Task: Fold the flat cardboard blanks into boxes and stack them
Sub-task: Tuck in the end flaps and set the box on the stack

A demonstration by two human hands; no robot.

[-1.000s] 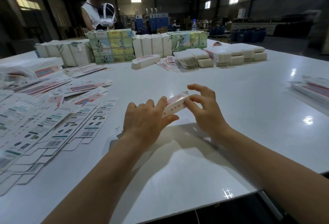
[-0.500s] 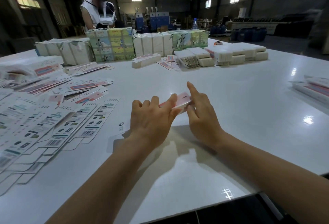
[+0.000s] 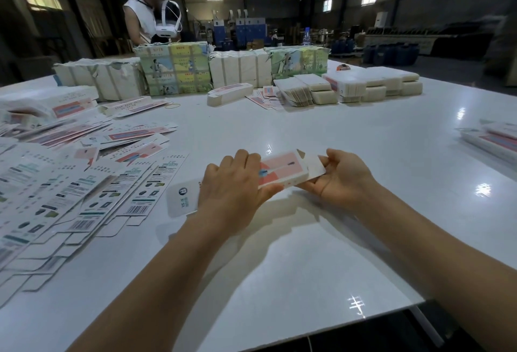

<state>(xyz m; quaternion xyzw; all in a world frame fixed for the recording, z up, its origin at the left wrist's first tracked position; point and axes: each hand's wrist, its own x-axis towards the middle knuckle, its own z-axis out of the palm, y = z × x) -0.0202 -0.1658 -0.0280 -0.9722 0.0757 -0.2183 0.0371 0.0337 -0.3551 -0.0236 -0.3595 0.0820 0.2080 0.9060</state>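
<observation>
Cardboard box (image 3: 282, 170) now popped open between our hands: left hand (image 3: 233, 184) fingers grip its middle, right hand (image 3: 340, 177) fingers pinch its open end flap, ready for tucking.

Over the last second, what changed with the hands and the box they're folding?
The hands drew apart along the box, which now lies longer and flatter between them, pink face up. The left hand grips its middle; the right hand slid to the right end, where the end flap now stands open. Both kept hold throughout. The loose blanks on the left and the stacks at the back stayed put.
</observation>
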